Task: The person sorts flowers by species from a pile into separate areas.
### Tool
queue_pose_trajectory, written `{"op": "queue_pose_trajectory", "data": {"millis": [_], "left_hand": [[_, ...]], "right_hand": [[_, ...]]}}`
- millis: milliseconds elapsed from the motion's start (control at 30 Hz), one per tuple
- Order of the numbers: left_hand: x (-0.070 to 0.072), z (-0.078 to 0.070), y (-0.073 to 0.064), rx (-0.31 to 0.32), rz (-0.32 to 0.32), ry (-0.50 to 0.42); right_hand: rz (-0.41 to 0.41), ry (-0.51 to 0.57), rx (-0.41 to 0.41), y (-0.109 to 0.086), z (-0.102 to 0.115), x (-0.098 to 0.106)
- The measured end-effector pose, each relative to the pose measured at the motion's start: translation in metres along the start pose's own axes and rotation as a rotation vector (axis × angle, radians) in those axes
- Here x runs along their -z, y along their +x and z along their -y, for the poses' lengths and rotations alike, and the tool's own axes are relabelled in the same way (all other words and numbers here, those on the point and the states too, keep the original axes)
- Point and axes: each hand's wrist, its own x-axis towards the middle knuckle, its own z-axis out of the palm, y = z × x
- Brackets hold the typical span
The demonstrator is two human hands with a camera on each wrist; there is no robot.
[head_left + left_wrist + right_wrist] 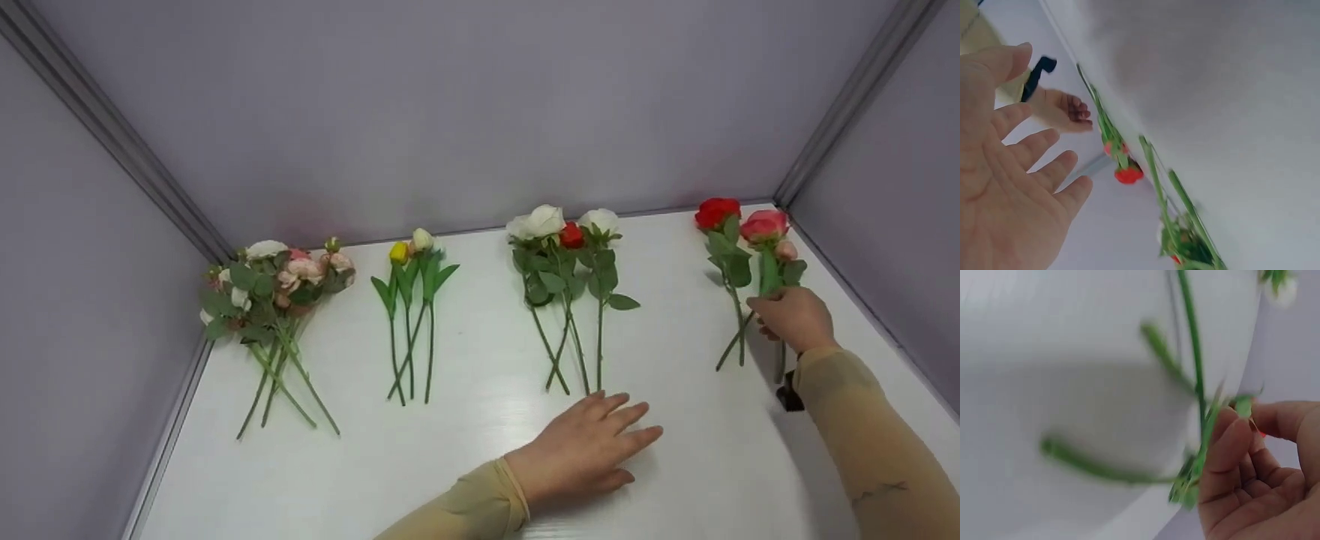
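My right hand point(799, 315) is over the stems of a pink rose point(765, 225) at the far right. Its fingers are loosely curled. In the right wrist view, a green leaf point(1244, 408) shows between thumb and fingertips, and a thick stem point(1100, 467) passes behind the fingers; I see no stem gripped. Beside it lies a red rose point(718, 213), its stem crossed by another. My left hand point(585, 450) hovers low over the table, fingers spread, nearest the stem ends of white roses point(544, 221). Its palm is bare in the left wrist view.
A small red rose point(571, 235) lies among the white ones. To their left are yellow and white tulips point(400, 253), then a bunch of pale pink and white flowers point(300, 271). Grey panels point(480, 112) enclose the white table point(465, 465) at the back and sides.
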Motion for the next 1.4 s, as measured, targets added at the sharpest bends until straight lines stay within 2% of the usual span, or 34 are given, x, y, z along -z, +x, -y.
{"op": "queue_pose_trajectory", "data": {"millis": [167,267,333,500,600,667,733,833,967,1067,1133,1233,1333,1400], "left_hand": [[0.000,-0.015,0.017,-0.043,0.038,0.015],[0.002,-0.018,0.020,-0.055,0.041,0.017],[0.002,-0.019,0.021,-0.058,0.042,0.011],[0.001,-0.012,0.018,-0.049,-0.004,-0.055],[0.001,-0.003,0.014,-0.015,-0.079,-0.142],[0.002,0.005,0.010,0.035,-0.138,-0.236],[0.004,0.014,0.006,0.112,-0.181,-0.361],[0.008,0.026,0.000,0.283,-0.220,-0.615],[0.010,0.041,-0.006,0.534,-0.282,-0.994],[0.009,0.051,-0.012,0.656,-0.335,-1.172],[0.007,0.057,-0.017,0.692,-0.357,-1.240],[0.005,0.062,-0.024,0.706,-0.394,-1.372],[0.003,0.066,-0.029,0.706,-0.433,-1.521],[0.001,0.067,-0.032,0.715,-0.448,-1.578]], "right_hand": [[0.028,0.057,-0.039,0.005,-0.010,0.002],[0.023,0.046,-0.070,0.007,-0.012,-0.001],[0.022,0.082,-0.104,0.009,-0.015,-0.002],[0.003,0.325,-0.209,0.010,-0.019,-0.001],[-0.047,0.426,-0.200,0.007,-0.014,-0.002],[-0.070,0.478,-0.162,0.003,-0.007,-0.004],[-0.083,0.521,-0.097,-0.002,0.003,-0.011],[-0.073,0.545,0.009,-0.014,0.024,-0.028],[-0.020,0.589,0.140,-0.032,0.060,-0.063],[0.047,0.648,0.229,-0.045,0.090,-0.093],[0.086,0.680,0.291,-0.054,0.108,-0.111],[0.124,0.695,0.384,-0.064,0.131,-0.131],[0.148,0.706,0.443,-0.069,0.146,-0.146],[0.155,0.713,0.464,-0.071,0.152,-0.153]]}}
